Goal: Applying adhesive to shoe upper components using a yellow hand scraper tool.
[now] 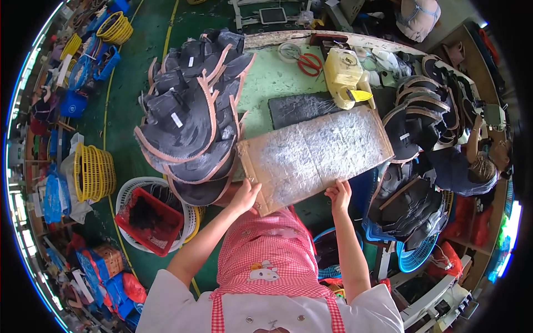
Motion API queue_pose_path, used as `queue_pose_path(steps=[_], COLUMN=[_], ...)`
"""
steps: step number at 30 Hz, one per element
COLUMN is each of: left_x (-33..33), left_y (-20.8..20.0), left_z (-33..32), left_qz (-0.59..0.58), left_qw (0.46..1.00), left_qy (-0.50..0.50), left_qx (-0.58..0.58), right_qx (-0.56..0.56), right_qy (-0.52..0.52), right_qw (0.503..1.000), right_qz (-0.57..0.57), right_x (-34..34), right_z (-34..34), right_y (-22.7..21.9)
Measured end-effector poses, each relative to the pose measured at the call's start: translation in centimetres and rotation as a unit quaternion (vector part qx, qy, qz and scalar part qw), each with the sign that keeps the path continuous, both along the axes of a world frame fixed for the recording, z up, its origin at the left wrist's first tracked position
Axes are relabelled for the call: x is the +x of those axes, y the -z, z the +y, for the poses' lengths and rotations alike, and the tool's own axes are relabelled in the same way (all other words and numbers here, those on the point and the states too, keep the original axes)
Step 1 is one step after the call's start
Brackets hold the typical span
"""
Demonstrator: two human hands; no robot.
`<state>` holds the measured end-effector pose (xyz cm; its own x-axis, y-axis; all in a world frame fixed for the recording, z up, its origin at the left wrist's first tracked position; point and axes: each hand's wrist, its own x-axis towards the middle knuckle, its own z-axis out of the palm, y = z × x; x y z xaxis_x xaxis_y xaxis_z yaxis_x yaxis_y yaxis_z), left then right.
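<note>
A flat cardboard sheet (316, 158), its top coated with a whitish, dried-looking smear, lies tilted across the near side of the table. My left hand (247, 197) is closed on its near left corner, thumb on top. Along the near edge, further right, my right hand (339, 195) pinches the sheet with curled fingers. Beyond the cardboard, partly covered by it, is a black slab (300, 110). A cut-open yellow plastic jug (342, 69) stands behind, with a yellow-handled tool (360, 95) at its near side. To the left, dark shoe uppers (186, 119) with pinkish-tan edges are heaped.
Red-handled scissors (309, 65) and a tape roll (288, 53) lie on the green tabletop (264, 83). More dark uppers (413, 116) crowd the right, above a full blue basket (408, 213). A red tray (150, 222) rests in a white basket at left. Another person (463, 169) is at far right.
</note>
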<state>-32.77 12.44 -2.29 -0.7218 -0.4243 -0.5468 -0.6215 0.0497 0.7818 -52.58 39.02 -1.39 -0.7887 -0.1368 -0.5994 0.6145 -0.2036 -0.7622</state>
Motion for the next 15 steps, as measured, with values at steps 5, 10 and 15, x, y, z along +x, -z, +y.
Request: queue_pose_path(steps=[5, 10, 15], left_x=[-10.6, -14.1, -22.1], left_y=[-4.7, -4.5, -6.4], left_z=[-4.3, -8.2, -11.0], left_qz=[-0.188, -0.092, 0.013], left_qw=[0.961, 0.844, 0.902], left_qy=[0.147, 0.277, 0.282], left_qx=[-0.136, -0.449, -0.326], right_qx=[0.016, 0.2, 0.389], right_qy=[0.022, -0.063, -0.047], right_qw=[1.0, 0.976, 0.906], right_qz=[0.014, 0.068, 0.159], right_x=[-4.7, -5.9, 0.5], right_z=[-2.4, -4.9, 2.5], right_y=[2.4, -0.1, 5.4])
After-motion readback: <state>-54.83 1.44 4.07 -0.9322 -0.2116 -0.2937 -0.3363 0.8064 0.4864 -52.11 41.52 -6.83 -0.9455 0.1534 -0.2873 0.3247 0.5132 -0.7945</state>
